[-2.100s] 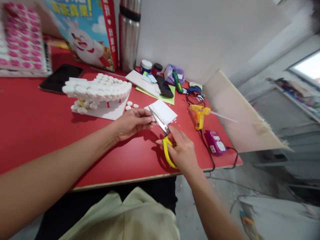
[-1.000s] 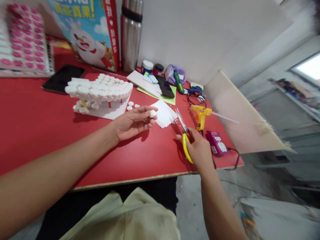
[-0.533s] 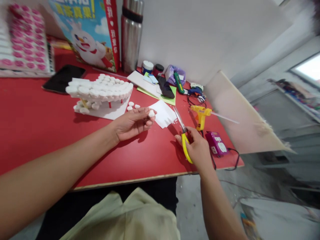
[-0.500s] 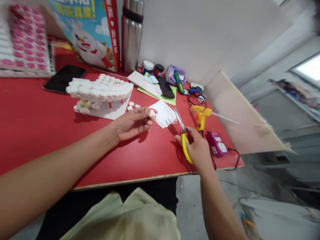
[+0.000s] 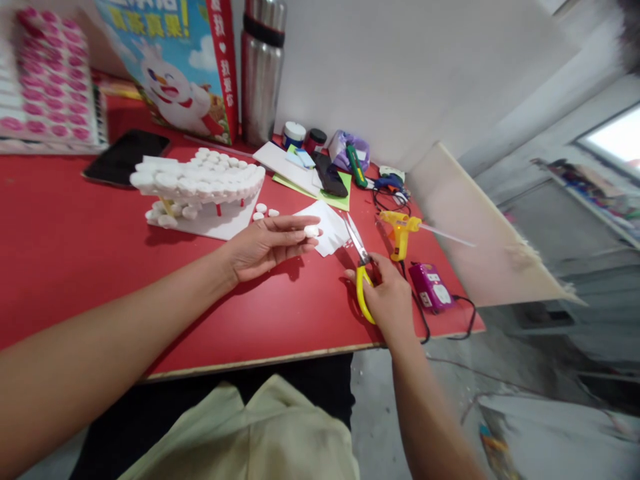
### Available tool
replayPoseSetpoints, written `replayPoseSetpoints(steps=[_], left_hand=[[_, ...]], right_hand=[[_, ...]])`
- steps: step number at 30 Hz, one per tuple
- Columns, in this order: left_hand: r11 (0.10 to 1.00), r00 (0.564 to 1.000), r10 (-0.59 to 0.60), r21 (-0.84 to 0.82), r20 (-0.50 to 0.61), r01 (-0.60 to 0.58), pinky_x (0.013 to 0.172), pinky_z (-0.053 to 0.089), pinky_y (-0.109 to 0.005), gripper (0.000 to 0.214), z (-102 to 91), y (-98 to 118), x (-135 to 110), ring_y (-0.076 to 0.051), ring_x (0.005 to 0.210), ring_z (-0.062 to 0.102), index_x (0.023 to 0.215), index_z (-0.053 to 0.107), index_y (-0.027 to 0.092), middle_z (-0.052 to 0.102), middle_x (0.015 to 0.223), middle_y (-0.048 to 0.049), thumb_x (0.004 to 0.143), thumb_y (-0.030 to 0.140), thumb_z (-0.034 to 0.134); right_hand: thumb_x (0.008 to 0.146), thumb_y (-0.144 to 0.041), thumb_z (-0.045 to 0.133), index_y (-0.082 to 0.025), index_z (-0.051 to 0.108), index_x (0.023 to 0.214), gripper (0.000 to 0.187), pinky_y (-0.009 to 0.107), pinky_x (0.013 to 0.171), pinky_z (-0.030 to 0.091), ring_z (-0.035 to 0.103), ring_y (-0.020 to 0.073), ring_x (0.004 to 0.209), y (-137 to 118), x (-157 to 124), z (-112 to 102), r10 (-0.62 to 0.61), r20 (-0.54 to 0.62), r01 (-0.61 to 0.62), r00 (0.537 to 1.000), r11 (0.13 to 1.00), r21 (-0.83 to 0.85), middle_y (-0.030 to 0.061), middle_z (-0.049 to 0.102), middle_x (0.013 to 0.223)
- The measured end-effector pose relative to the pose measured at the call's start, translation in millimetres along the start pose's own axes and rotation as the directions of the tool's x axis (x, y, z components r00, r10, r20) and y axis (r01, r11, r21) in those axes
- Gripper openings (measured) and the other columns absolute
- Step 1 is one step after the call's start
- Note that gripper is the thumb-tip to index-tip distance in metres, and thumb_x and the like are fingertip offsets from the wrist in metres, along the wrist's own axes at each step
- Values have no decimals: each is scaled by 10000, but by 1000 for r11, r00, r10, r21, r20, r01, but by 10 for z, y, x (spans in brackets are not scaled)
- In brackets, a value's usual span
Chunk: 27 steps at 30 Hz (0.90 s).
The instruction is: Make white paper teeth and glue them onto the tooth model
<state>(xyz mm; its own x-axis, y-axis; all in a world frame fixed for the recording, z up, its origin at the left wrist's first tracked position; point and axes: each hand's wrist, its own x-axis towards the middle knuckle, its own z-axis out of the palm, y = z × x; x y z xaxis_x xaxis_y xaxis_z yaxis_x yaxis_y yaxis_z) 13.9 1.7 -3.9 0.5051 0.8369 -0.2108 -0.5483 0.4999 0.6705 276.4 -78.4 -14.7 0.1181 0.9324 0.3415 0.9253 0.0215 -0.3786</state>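
Between the thumb and fingers of my left hand (image 5: 273, 247) is a small white rounded piece (image 5: 312, 231); its material I cannot make out. My right hand (image 5: 390, 293) grips yellow-handled scissors (image 5: 362, 280), their blades slightly parted and pointing away from me, apart from the white piece. White paper (image 5: 327, 230) lies beneath and beyond my left fingertips, with tiny scraps at its right edge. Several loose white pieces (image 5: 260, 209) rest beside a model (image 5: 200, 179) built of similar rounded pieces on a white base with red posts.
A yellow glue gun (image 5: 400, 233) with a clear stick stands right of the scissors, near a purple power socket box (image 5: 431, 288) with a black cord. Behind are a steel flask (image 5: 263, 73), a printed bag (image 5: 175, 67), a black phone (image 5: 126, 157) and a green cutter (image 5: 356, 165).
The white piece has turned in my left fingers, which are now straighter and a little farther right. My right hand and the scissors have shifted slightly left; the blades look more parted.
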Motion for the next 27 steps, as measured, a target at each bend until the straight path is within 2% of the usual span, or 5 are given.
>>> replayPoseSetpoints(steps=[11,17,22,25,27], left_hand=[[946,992,121,298,46,-130,726,560,-217,272,-27,-62,7,-126,786,690,992,844,169,747,855,-52,725,155,897],[661,901,384,620,204,-422,754,501,-251,210,20,-79,1,-136,816,597,981,849,177,697,971,-68,773,176,820],[506,846,458,702,273,-501,754,492,-262,184,-12,-103,28,-144,782,580,979,830,181,680,932,-63,803,179,775],[487,836,477,709,272,-509,742,486,-259,182,-22,-112,24,-135,757,582,994,802,167,671,926,-54,815,175,767],[482,832,490,715,258,-506,726,478,-256,173,-10,-105,9,-134,741,580,990,791,164,670,913,-48,819,180,769]], right_hand=[[911,-600,619,-111,679,1307,632,455,858,549,731,350,994,60,36,-6,68,22,-66,997,994,-84,214,772,1152],[934,-394,604,-48,624,1351,543,431,766,525,715,361,890,79,185,-22,102,81,-66,991,929,-363,248,752,1040],[937,-405,643,-107,729,1131,365,414,713,521,697,340,823,-110,277,-152,50,124,16,991,875,-484,234,717,965],[937,-394,656,-125,753,1085,322,479,832,539,695,355,944,-315,311,-257,-56,69,74,996,953,-292,222,725,1035],[947,-452,651,-158,751,1105,349,440,834,550,697,289,916,-490,331,-252,-75,68,71,995,995,66,156,747,1034]])
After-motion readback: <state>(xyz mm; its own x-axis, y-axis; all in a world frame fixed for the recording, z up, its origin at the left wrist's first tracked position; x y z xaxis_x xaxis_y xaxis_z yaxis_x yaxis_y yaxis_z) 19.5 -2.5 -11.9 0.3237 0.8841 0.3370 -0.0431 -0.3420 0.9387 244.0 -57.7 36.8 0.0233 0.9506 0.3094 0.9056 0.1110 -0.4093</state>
